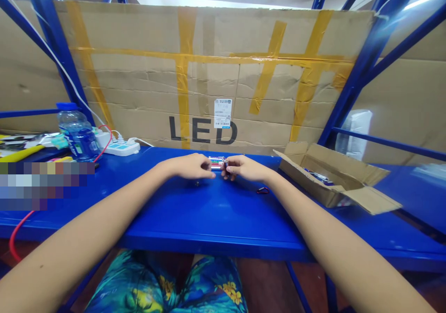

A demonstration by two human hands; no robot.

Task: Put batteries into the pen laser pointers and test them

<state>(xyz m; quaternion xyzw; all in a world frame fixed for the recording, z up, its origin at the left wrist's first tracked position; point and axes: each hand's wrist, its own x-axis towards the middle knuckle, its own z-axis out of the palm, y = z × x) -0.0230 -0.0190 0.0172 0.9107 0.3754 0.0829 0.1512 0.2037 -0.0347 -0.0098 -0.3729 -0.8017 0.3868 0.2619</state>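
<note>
My right hand (246,168) pinches a small dark-and-silver metallic piece (226,163) between thumb and fingers; its exact kind is too small to make out. My left hand (195,166) is open, its thumb apart from the fingers, beside a row of slim shiny cylinders (216,162) in several colours. The row lies on the blue table between both hands, partly hidden by them. Below my left hand sits a tiny dark item (197,183). A red-and-black carabiner (263,190) lies near my right wrist.
An opened cardboard box (334,189) with metallic items inside stands at right. On the left are a blue-capped bottle (78,134), a white power strip (122,148) and a red cable (21,231). A large cardboard sheet (146,89) forms the back, between blue metal posts (351,94).
</note>
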